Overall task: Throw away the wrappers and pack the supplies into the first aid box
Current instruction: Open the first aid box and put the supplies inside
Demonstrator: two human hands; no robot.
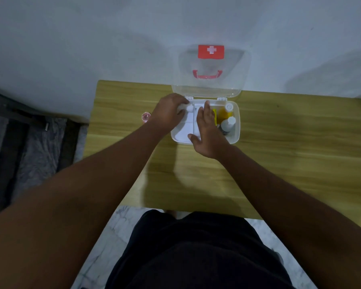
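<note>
Gripping a white roll (186,108) with the left hand (168,113), fingers curled round it, over the back-left corner of the first aid box (237,130). Laying the right hand (208,132) flat over the white tray (183,130) inside, fingers straight and close together, thumb spread toward the near rim. Sitting open on the wooden table (279,153), lid (211,84) standing up by the wall. Housing two white-capped bottles (229,122) in the right compartment.
</note>
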